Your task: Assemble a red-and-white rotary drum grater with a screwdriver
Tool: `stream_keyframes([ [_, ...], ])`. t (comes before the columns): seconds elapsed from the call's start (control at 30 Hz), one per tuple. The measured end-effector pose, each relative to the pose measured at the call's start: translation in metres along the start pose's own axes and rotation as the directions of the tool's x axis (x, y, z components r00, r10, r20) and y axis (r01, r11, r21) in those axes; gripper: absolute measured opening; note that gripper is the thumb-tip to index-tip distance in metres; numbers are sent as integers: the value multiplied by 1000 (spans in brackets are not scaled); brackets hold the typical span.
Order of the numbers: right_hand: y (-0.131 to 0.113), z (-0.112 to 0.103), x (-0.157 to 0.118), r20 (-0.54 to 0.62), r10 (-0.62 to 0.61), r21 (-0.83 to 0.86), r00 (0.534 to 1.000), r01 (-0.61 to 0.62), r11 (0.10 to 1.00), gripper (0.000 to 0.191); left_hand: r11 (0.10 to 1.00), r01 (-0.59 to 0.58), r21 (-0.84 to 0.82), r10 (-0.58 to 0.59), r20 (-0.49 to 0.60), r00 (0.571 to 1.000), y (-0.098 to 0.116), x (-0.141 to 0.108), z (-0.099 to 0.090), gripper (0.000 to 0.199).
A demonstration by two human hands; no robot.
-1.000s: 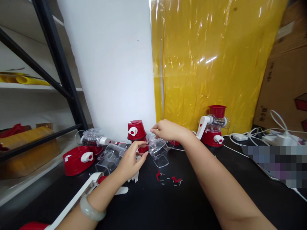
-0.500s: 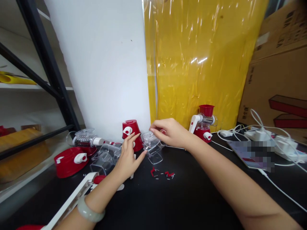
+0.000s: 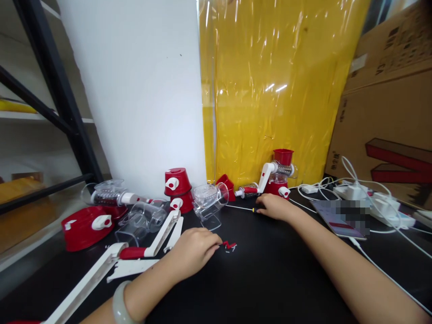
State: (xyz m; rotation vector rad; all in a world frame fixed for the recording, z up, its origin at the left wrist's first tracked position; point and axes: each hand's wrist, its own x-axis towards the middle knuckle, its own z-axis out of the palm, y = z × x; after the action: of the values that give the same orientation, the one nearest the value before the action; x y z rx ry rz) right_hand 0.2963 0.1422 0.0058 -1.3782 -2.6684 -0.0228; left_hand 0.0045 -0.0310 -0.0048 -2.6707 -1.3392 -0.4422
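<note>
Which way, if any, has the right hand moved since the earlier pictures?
Yes: right hand, rightward, from the clear plastic housing to the screwdriver, closer to the upright red grater.

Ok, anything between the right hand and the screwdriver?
Nothing visible: the right hand is at the handle end of the screwdriver. The clear housing stands by the other end, out of the way.

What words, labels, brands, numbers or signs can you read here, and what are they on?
None reads reliably.
Cardboard box, upper part: dark lettering, too blurred.
Cardboard box, left side: small characters, too small and blurred.
Box's white label: no readable print.
Tablet: screen pixelated, nothing readable.
</note>
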Motion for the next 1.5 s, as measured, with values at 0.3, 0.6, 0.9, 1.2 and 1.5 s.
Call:
stream_keyframes([
  [0.3,11,12,4,37,25,20,999,-25,999,23,988,146,-42,-144,41,989,-5,4,8,18],
  [0.6,15,15,6,11,2,45,1000,-2,999,19,988,135,-76,-133,32,991,0,8,10,22],
  [0.9,14,5,3,-59,-25,97,998,31,995,18,993,82,-84,-84,-21,996,-4,8,18,44],
  [1.2,13,5,3,-77,-29,107,997,37,994,18,995,73,-72,-75,-30,997,-4,9,19,49],
  [1.5,13,7,4,-76,-36,115,996,44,992,17,995,89,-49,-89,0,996,-2,10,15,37],
])
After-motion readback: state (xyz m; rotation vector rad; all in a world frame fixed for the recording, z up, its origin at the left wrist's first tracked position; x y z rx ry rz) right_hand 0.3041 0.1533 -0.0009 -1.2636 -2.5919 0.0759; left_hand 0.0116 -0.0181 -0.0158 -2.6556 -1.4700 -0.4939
